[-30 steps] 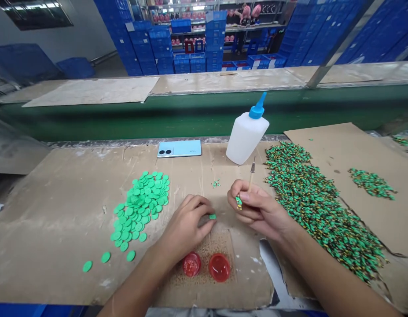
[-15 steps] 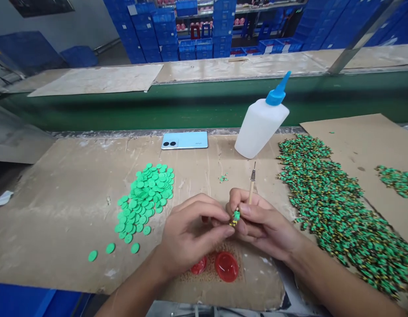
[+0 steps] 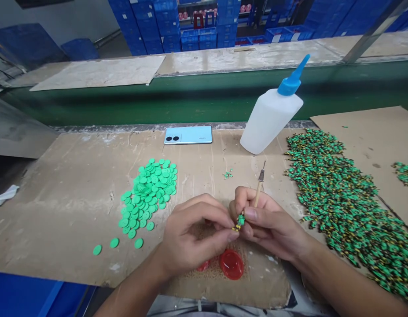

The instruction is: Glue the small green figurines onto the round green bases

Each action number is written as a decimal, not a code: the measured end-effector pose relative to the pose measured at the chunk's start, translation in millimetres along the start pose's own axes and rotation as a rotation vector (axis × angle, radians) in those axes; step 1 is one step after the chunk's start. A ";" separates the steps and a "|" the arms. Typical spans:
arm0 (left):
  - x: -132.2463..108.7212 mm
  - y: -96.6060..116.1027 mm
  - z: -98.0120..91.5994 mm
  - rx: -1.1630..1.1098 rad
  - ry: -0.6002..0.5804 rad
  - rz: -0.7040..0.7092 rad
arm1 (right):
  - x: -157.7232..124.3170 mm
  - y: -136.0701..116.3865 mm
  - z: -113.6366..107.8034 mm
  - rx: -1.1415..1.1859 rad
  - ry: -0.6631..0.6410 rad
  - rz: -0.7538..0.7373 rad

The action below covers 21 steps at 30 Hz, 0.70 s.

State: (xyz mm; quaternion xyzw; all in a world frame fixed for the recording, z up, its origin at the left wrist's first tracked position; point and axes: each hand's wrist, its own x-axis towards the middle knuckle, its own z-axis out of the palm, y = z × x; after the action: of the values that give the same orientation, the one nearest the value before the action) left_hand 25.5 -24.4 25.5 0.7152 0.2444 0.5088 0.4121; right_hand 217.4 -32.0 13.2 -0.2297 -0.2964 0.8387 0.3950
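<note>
Figure [image 3: 241, 219] in both grips
Left hand [image 3: 192, 235], nearly closed, pinches its yellow end; right hand [image 3: 271, 226] also clasps a tool [image 3: 258, 191].

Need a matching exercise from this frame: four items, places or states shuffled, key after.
1. green discs
2. wooden-handled tool
3. squeeze bottle
4. green-and-yellow piece

A. between the left hand and right hand
B. translucent white, blue nozzle
C. in the right hand, metal tip up
D. mostly heaped on the cardboard

Pairs: 1-D, 2-C, 3-B, 4-A
</note>
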 end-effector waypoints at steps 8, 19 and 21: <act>-1.1 -0.2 0.1 0.031 -0.040 0.007 | -1.2 2.0 -0.2 -0.094 0.034 -0.091; -5.0 -32.2 -3.6 0.569 -0.239 -0.256 | 2.0 -25.8 -36.6 -1.019 0.222 -0.206; -7.4 -38.5 -2.8 0.595 -0.283 -0.295 | 4.7 -24.6 -38.5 -1.098 0.183 -0.175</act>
State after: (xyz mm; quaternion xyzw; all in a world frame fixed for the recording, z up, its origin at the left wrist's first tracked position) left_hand 22.9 -8.3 -10.2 0.8244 0.4227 0.2463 0.2845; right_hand 251.5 -3.5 1.5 -0.4480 -0.6719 0.5019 0.3099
